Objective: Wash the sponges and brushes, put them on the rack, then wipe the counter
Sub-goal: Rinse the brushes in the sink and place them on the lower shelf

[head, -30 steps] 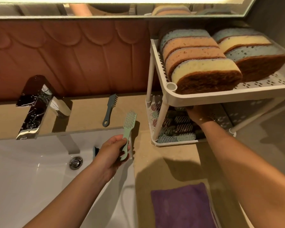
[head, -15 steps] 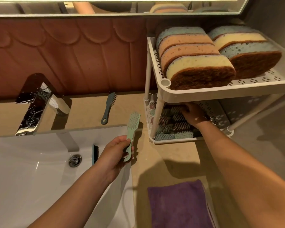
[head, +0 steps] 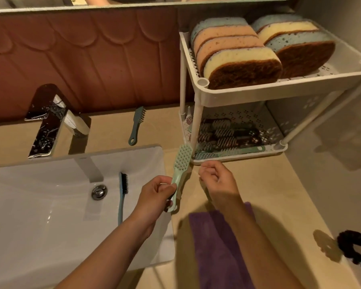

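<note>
Left hand (head: 156, 195) is wrapped round the handle of the mint-green plastic brush (head: 180, 170), holding it up over the edge where the white ceramic basin (head: 40, 215) meets the beige stone counter (head: 279, 195). Right hand (head: 217, 180) hovers just beside it, fingers loosely curled, with nothing in them that I can make out. It looks ready to take the brush, I'd say, since the rack sits on that side.

Now the brush itself: its long axis runs away from the person, handle end near, bristle head far, leaning a touch right. The head points at the near-left corner of the white two-tier plastic rack (head: 258, 94), bristles facing up at the camera. It's gripped low on the handle, so the head can go in first.

On the lower tier, a row of brushes (head: 223, 134) lies flat. On the top tier, layered scouring sponges (head: 238, 65) stand on edge, side by side, probably to drain. The job's not finished: a blue-handled black-bristled brush (head: 123, 195) lies in the basin and a grey-teal brush (head: 137, 126) lies on the counter behind it. A purple cloth (head: 217, 247) lies under the right forearm, handy for the wipe.
</note>
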